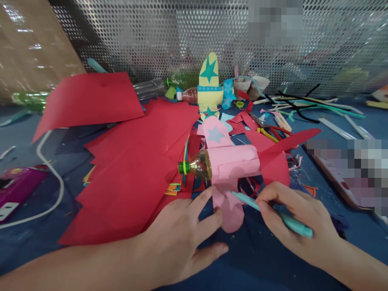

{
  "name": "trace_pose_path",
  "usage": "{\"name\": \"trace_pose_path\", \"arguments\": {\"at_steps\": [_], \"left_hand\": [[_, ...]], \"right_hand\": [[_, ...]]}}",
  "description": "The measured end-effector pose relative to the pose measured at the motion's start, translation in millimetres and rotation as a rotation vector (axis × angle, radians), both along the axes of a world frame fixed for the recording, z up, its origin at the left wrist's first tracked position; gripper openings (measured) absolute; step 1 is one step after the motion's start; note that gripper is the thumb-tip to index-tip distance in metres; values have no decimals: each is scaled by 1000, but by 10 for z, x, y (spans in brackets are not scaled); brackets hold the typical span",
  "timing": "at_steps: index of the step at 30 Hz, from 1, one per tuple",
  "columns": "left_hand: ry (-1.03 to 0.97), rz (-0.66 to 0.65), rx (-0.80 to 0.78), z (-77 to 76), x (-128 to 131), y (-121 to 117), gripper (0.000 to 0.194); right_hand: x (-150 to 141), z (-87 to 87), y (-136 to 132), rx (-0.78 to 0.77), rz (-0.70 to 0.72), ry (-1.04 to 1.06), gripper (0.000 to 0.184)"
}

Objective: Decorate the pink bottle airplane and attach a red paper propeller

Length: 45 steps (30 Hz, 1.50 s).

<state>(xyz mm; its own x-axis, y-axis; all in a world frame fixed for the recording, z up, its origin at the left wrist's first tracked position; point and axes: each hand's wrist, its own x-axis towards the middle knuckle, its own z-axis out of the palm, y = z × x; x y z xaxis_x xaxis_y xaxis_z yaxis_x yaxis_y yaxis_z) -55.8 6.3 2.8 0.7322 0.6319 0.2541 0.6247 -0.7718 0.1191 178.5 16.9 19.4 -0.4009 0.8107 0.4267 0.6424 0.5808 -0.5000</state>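
A plastic bottle (200,165) with a green cap lies on its side, wrapped in pink paper (236,157). Pink wings stick out on both sides; the far wing (216,135) carries a blue star, and the near wing (232,214) shows none. Red paper fins (274,165) stand at the bottle's right end. My left hand (184,234) rests with fingers spread, its fingertips on the near wing. Between the fingers of my right hand (297,226) is a teal pen (251,201), its tip at the near wing's upper right edge.
Red paper sheets (130,178) spread over the left. Behind stands a yellow paper-winged bottle (209,93). Scissors and pliers (269,131), pipe cleaners (312,105) and a phone (336,173) lie to the right. A purple device (22,188) and a white cable (62,182) are at left.
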Motion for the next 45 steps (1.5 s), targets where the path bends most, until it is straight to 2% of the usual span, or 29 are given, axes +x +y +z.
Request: {"name": "trace_pose_path", "arguments": {"at_steps": [11,25,30,35,45], "left_hand": [[-22,-5,-11,-27,-11,-5,39],[-21,-9,8,-18,-13,-7,38],[-21,-14,15,-14,4,2,37],[-18,1,27,-18,-4,0,37],[-9,3,19,-24,-12,-17,38]], "right_hand": [[-29,-28,22,-89,8,-42,15],[-23,-42,17,-96,17,-29,15],[1,-40,-4,-30,17,35,16],[-25,-16,7,-122,10,-11,14],[-61,1,18,-178,-3,-2,17]]}}
